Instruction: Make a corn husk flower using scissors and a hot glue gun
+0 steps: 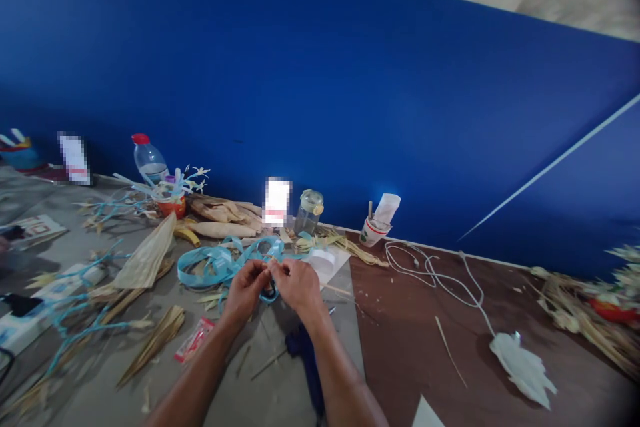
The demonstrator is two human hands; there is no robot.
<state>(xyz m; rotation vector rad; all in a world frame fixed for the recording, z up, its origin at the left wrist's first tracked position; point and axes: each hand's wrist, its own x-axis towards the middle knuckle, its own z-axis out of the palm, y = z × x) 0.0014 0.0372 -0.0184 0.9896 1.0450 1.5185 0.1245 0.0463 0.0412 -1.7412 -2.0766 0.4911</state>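
Note:
My left hand (249, 285) and my right hand (296, 283) meet over the grey table, thumbs and fingers pinched together. Whatever sits between the fingertips is too small to make out; a pale tip shows there. Just behind both hands lies a loose tangle of light blue ribbon (203, 270). To the right of my right hand a white roll (321, 260) rests on a white sheet (340, 267). Partly covered by my right forearm is a dark blue tool (306, 363), with a thin metal rod (269, 365) on its left.
Dried corn husks (223, 213), a red-capped bottle (150, 161) and a glass jar (309, 213) stand or lie along the blue partition (320, 93). Blue-wrapped stems (85, 330) and a power strip (30, 323) are at left. A white cable (440, 280) crosses the brown surface at right.

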